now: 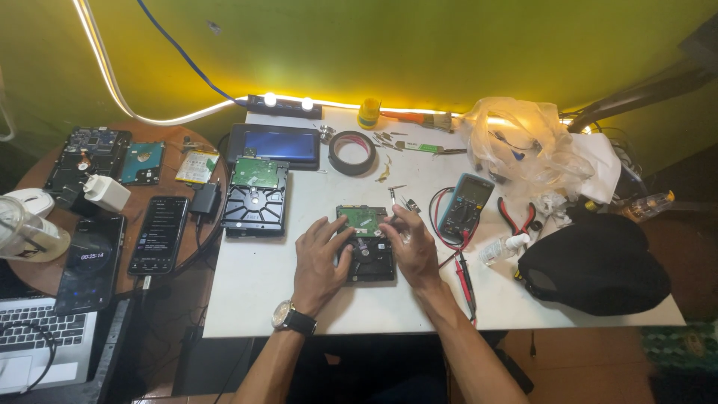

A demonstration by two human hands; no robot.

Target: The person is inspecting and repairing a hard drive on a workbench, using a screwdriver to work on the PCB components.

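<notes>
- Left hand (320,263): laid flat, fingers spread, on the hard drive (366,243) at mid-table; nothing is gripped.
- Right hand (411,247): curled at the drive's right edge; whether anything is pinched cannot be told.
- Step judged: green circuit board (361,219) being worked loose; steady bracing is called for.
- Beyond: multimeter (464,206), tape roll (352,152).
</notes>
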